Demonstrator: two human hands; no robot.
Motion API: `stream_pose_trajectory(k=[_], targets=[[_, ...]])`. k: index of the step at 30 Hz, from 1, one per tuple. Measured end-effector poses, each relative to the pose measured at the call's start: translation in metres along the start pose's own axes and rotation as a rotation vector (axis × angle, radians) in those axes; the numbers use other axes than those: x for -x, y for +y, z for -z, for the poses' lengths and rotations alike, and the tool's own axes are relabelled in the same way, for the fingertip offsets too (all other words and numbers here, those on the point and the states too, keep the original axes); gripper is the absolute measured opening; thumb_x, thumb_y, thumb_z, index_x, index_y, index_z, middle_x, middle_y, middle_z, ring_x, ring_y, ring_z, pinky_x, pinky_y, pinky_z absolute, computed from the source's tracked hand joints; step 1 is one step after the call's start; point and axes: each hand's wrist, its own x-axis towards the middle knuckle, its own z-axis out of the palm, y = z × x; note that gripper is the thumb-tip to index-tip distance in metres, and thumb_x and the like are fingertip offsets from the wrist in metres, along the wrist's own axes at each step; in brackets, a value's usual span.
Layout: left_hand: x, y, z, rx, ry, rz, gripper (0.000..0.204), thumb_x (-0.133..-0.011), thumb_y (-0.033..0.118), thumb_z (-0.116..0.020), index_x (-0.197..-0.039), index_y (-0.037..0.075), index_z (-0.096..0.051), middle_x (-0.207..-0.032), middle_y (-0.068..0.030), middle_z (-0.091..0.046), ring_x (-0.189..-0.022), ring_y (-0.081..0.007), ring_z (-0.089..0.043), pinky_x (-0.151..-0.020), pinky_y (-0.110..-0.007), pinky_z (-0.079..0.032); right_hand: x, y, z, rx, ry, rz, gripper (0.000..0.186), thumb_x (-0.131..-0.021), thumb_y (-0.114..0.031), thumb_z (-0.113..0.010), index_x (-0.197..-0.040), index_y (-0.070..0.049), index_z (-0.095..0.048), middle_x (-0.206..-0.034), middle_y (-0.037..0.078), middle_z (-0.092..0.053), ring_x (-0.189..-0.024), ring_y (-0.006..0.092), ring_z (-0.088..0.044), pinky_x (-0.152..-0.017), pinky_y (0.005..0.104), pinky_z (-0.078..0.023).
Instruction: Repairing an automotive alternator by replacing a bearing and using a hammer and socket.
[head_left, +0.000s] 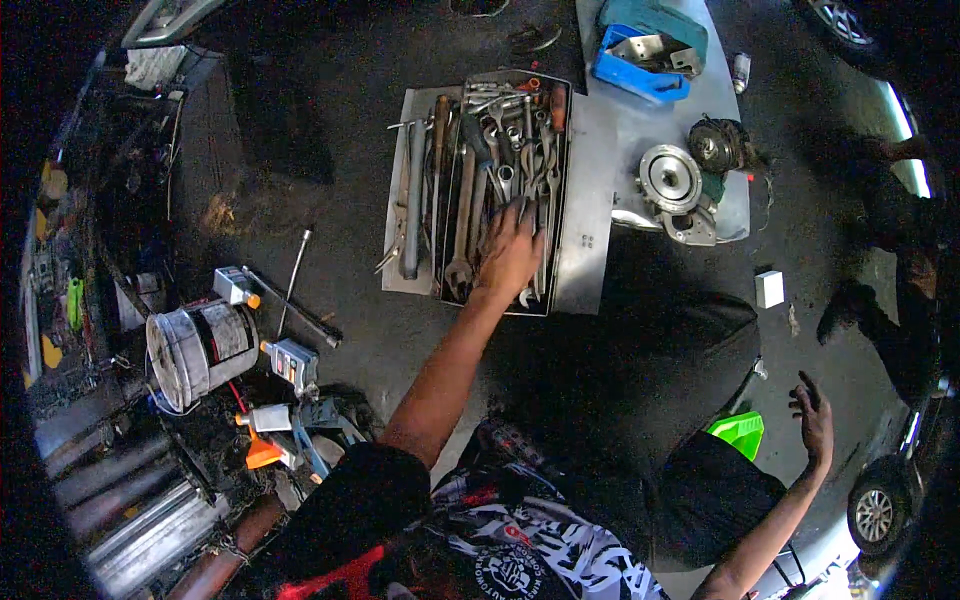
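My left hand [512,252] reaches into a metal toolbox [567,185], back of the hand up. Its fingers are apart and touch the wrenches [465,200] heaped inside; I make out nothing gripped. Sockets [490,98] lie at the box's far end, near a red-handled tool [558,105]. Along the left side lie a long grey bar [413,205] and a pair of pliers [397,232]. Out to the right, my right hand [815,425] hangs in the air with fingers spread, holding nothing. A green plastic scoop-like piece [740,435] is nearest to it.
A silver panel [680,115] carries a blue tray [640,80], a round metal pulley part [670,180] and a dark round part [715,145]. Left are a white bucket [195,350], bottles [292,365], a lug wrench [292,280] and an orange funnel [263,452]. A white box [769,289] lies right.
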Motion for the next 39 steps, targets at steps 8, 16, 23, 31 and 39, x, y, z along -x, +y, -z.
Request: stream_pose_trajectory(k=[8, 16, 23, 31, 39], targets=[[-0.041, -0.012, -0.028, -0.168, -0.053, -0.206, 0.049, -0.093, 0.035, -0.049, -0.139, 0.022, -0.040, -0.149, -0.0130, -0.027, -0.137, -0.0398, -0.022, -0.111, -0.056, -0.015, 0.011, 0.008, 0.006, -0.009, -0.008, -0.046, 0.039, -0.094, -0.025, -0.053, -0.131, -0.012, -0.052, -0.091, 0.006, -0.063, -0.074, 0.0128, -0.055, -0.066, 0.0258, -0.045], [-0.030, -0.026, -0.021, -0.259, -0.167, -0.008, 0.059, -0.093, 0.042, -0.046, -0.147, 0.031, -0.022, -0.150, -0.0077, -0.027, -0.140, -0.0355, -0.015, -0.113, -0.055, -0.007, 0.023, 0.018, 0.008, -0.031, 0.054, -0.047, 0.042, -0.093, -0.026, -0.054, -0.132, -0.012, -0.051, -0.098, 0.006, -0.064, -0.076, 0.0142, -0.056, -0.068, 0.0274, -0.046], [-0.011, -0.054, -0.004, -0.150, -0.133, 0.134, 0.062, -0.097, 0.036, -0.041, -0.148, 0.010, -0.015, -0.151, -0.0137, -0.021, -0.139, -0.0361, -0.018, -0.114, -0.047, -0.018, 0.017, 0.019, 0.004, -0.018, 0.057, -0.129, 0.041, -0.093, -0.025, -0.054, -0.132, -0.012, -0.051, -0.101, 0.008, -0.063, -0.079, 0.0144, -0.057, -0.070, 0.0281, -0.046], [0.004, -0.047, -0.008, -0.117, -0.055, 0.016, 0.055, -0.094, 0.017, -0.045, -0.143, 0.003, -0.024, -0.148, -0.0195, -0.026, -0.137, -0.0386, -0.023, -0.114, -0.047, -0.018, 0.009, -0.004, -0.008, -0.035, -0.038, -0.008, 0.038, -0.094, -0.024, -0.052, -0.131, -0.012, -0.052, -0.096, 0.011, -0.066, -0.082, 0.0182, -0.062, -0.074, 0.0301, -0.048], [-0.008, -0.004, -0.019, 0.021, 0.136, 0.401, 0.089, -0.081, 0.044, -0.066, -0.144, 0.002, -0.019, -0.137, -0.0342, -0.030, -0.126, -0.0479, -0.034, -0.102, -0.049, -0.034, 0.003, -0.005, -0.011, -0.039, -0.030, -0.005, 0.044, -0.094, -0.028, -0.055, -0.132, -0.008, -0.049, -0.096, 0.007, -0.060, -0.081, 0.0142, -0.055, -0.070, 0.0270, -0.044]])
